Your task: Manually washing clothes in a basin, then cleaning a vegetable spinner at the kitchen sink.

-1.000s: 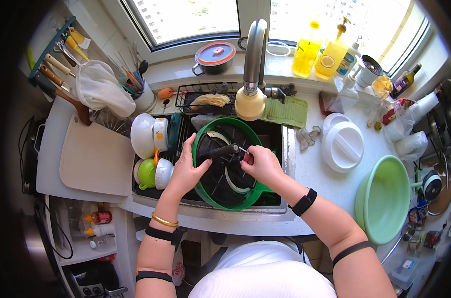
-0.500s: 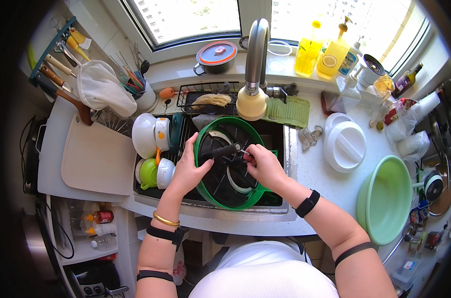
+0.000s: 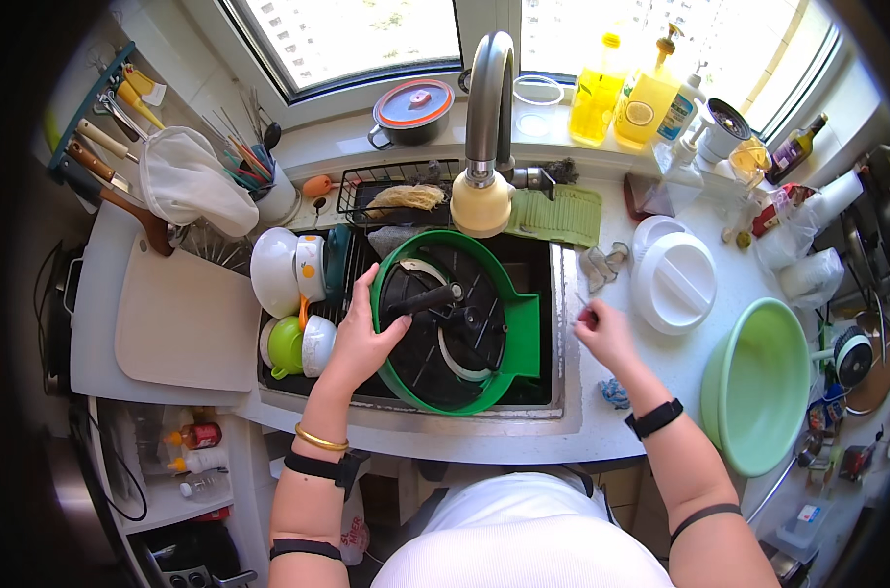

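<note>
A round green tub with a squared side part stands tilted in the sink, a black slotted disc inside it. On the disc lies a black crank-like handle. My left hand grips the tub's left rim, its thumb reaching over the edge toward the handle. Off to the right, above the counter beside the sink, my right hand is closed in a pinch. A thin, pale bit seems to show at its fingertips, too small and blurred to name.
Bowls and a green cup crowd the sink's left side. The faucet overhangs the tub. Right of the sink are a white round lid, a crumpled blue scrap and a light-green basin. A cutting board lies left.
My right hand has left the handle's end inside the tub and moved right, over the counter. The blue scrap now shows. My left hand keeps its hold on the rim.
</note>
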Motion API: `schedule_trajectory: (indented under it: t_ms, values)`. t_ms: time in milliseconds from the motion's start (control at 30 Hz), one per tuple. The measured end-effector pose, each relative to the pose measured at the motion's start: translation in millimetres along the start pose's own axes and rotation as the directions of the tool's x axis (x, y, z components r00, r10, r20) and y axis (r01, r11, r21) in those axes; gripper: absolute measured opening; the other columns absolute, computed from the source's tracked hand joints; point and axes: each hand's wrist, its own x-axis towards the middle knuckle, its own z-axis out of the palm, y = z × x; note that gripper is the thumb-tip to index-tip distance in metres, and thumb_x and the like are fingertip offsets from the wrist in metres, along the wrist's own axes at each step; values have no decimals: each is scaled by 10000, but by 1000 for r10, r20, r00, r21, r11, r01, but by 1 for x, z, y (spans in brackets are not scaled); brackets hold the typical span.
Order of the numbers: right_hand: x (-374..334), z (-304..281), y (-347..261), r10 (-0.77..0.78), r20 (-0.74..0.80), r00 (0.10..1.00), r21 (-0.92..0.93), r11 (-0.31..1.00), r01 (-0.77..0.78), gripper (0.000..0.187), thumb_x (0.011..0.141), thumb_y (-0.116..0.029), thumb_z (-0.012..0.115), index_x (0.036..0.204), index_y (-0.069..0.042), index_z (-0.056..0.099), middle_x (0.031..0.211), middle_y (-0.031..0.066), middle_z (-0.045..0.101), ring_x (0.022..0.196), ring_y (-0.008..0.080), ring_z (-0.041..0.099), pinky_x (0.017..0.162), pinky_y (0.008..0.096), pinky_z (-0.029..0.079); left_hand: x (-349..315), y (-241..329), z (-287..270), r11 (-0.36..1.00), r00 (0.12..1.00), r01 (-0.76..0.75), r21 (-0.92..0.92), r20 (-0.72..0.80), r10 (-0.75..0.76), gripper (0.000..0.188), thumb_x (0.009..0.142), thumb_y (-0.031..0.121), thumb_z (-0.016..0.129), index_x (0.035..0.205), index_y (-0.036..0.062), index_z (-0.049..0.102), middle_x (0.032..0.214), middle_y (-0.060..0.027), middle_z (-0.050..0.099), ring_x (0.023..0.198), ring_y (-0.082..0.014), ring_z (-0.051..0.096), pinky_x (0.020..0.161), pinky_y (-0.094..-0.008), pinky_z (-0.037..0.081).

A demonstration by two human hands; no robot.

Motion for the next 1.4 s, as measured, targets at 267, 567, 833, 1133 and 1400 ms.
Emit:
schedule_trajectory:
  t_ms: [267, 567, 833, 1133, 1400]
  values:
    - [-36, -28, 69, 205, -190, 960, -59, 974, -219, 99, 744, -86, 638, 810, -12, 634, 693, 147, 632, 638, 273, 621, 630, 356, 493, 3, -3, -2, 998, 999, -55, 36, -2, 55, 732, 838, 282, 637, 1420, 59, 254, 1355, -227, 430, 1235, -350, 457, 1030, -369, 348]
    - [-19, -36, -14, -53, -96, 994, 297, 951, 80, 96, 846, -64, 616, 887, 21, 632, 633, 22, 586, 577, 73, 562, 524, 227, 438, 3, -1, -1, 996, 999, -38, -79, 22, 40, 567, 971, 311, 419, 1430, 16, 263, 1434, -170, 336, 1364, -257, 271, 1117, -324, 165]
    - [14, -3, -169, -486, 355, 799, 587, 781, 214, 476, 780, -182, 757, 1193, -56, 555, 769, -10, 582, 661, 52, 450, 607, 205, 395, 1, -9, 0, 996, 1000, -25, -82, -20, 23, 579, 983, 400, 355, 1426, 33, 284, 1428, -201, 361, 1345, -321, 324, 1096, -349, 233]
    - [20, 15, -199, -463, 377, 802, 511, 826, 237, 223, 829, -197, 691, 974, -31, 665, 675, 16, 617, 583, 58, 526, 543, 223, 434, 2, -14, 1, 997, 999, -25, -78, -36, 22, 571, 987, 402, 346, 1421, 36, 290, 1423, -204, 369, 1336, -325, 339, 1087, -343, 251]
    - [19, 8, -199, -485, 295, 823, 445, 832, 331, 208, 795, -170, 668, 902, 9, 672, 688, 139, 654, 619, 197, 639, 617, 295, 491, 2, -8, 2, 997, 999, -17, -71, -35, 15, 578, 989, 425, 339, 1417, 38, 296, 1412, -214, 384, 1324, -336, 359, 1077, -346, 270]
